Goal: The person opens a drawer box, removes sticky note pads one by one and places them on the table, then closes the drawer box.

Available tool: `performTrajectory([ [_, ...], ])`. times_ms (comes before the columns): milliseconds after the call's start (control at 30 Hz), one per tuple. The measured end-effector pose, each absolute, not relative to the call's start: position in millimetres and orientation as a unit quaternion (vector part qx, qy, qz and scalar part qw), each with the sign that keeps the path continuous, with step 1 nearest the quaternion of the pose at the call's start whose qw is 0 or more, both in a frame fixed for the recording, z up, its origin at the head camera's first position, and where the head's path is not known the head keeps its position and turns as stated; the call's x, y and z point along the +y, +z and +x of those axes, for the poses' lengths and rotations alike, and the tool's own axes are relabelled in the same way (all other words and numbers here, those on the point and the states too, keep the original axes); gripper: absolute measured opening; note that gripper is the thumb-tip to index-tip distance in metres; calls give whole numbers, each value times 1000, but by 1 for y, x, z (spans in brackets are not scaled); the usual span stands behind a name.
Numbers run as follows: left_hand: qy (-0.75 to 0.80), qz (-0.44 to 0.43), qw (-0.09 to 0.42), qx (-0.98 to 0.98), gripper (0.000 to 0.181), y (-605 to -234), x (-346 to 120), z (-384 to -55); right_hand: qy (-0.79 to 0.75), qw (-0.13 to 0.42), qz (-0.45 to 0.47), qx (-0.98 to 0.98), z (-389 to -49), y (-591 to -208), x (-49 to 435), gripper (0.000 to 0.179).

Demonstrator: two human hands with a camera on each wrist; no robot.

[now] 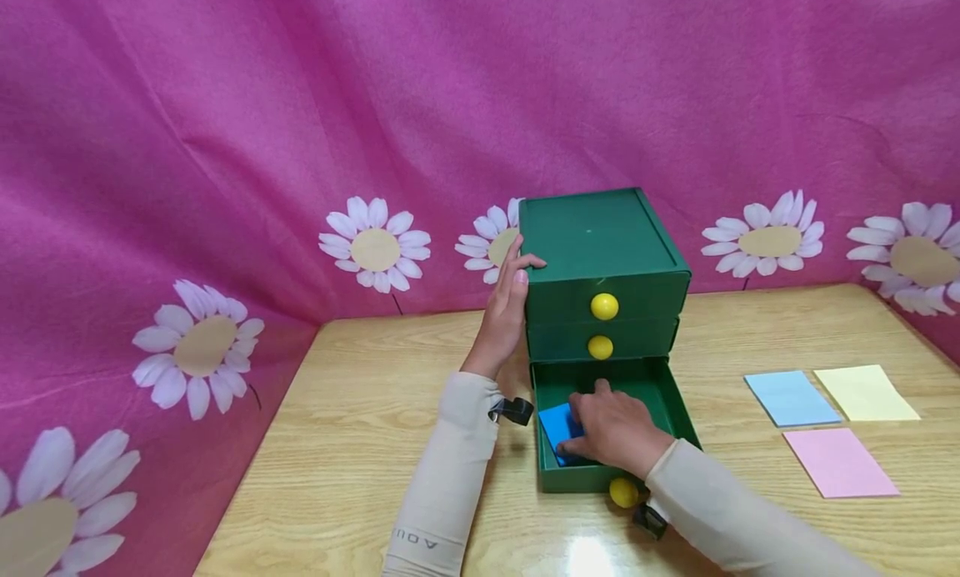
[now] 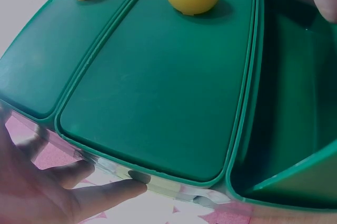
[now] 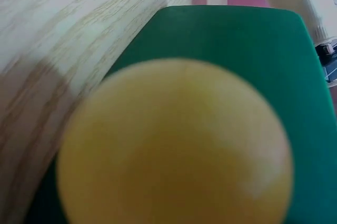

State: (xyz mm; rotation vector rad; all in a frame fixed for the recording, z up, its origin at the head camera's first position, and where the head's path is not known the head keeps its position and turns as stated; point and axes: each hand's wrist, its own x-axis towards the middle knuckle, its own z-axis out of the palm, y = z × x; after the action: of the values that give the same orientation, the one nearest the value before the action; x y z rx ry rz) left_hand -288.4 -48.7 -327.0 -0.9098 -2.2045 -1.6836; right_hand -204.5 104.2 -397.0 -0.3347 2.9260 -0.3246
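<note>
A small green drawer cabinet (image 1: 600, 227) stands on the table, its bottom drawer (image 1: 573, 479) pulled out. Against the cabinet's left side rests my left hand (image 1: 504, 318), fingers extended, one reaching over the top edge. In the left wrist view the fingers (image 2: 113, 195) lie along that side. Inside the open drawer, my right hand (image 1: 618, 427) holds a blue sticky-note pad (image 1: 557, 423), thumb near its front edge and index finger at the back. The hand covers the pad's right part. A yellow knob (image 3: 176, 145) on the drawer front fills the right wrist view.
To the right on the wooden table (image 1: 360, 444) lie a light blue pad (image 1: 793, 398), a yellow pad (image 1: 866, 393) and a pink pad (image 1: 840, 463). Upper drawers with yellow knobs (image 1: 604, 307) are closed. A pink flowered cloth (image 1: 450, 102) hangs behind.
</note>
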Motion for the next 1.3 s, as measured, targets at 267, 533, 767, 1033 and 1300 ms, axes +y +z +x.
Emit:
performTrajectory([
  [267, -575, -310, 112, -749, 33, -326, -48, -288, -106, 98, -101, 984, -208, -401, 102, 70],
  [533, -572, -315, 115, -748, 34, -326, -48, -290, -93, 101, -93, 986, -210, -402, 100, 79],
  [767, -572, -309, 119, -751, 35, -347, -47, -311, -80, 99, -79, 989, -209, -402, 102, 78],
  [1033, -569, -313, 131, -749, 41, -353, -47, -319, -90, 71, -108, 988, -207, -401, 112, 67],
  [1300, -564, -308, 128, -755, 43, -356, -47, -320, -74, 56, -130, 987, -208, -401, 116, 62],
])
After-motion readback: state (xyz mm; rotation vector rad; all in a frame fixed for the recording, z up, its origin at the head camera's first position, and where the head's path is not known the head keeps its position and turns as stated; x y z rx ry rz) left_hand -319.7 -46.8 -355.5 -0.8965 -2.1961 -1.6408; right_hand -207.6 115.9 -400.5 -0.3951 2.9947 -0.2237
